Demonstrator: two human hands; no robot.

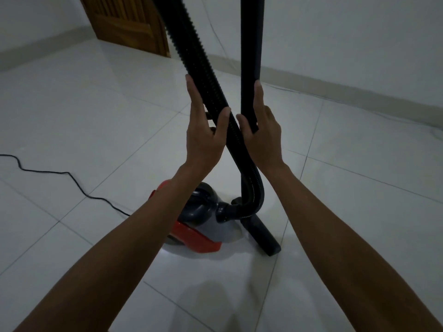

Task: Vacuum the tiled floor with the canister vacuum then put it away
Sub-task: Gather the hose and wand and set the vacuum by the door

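A red-and-grey canister vacuum [191, 226] sits on the white tiled floor [96, 104], its black ribbed hose [201, 75] and wand [251, 56] rising upright.

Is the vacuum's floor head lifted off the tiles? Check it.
No, the floor head rests on the tiled floor beside the canister, under the upright wand.

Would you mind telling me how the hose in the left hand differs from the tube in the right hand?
The hose is ribbed; the tube is smooth. The hose leans and bends at the bottom into the canister; the tube stands nearly upright, straight down to the floor head. The left hand grips the hose, the right hand the tube. Both are black and cross between the hands.
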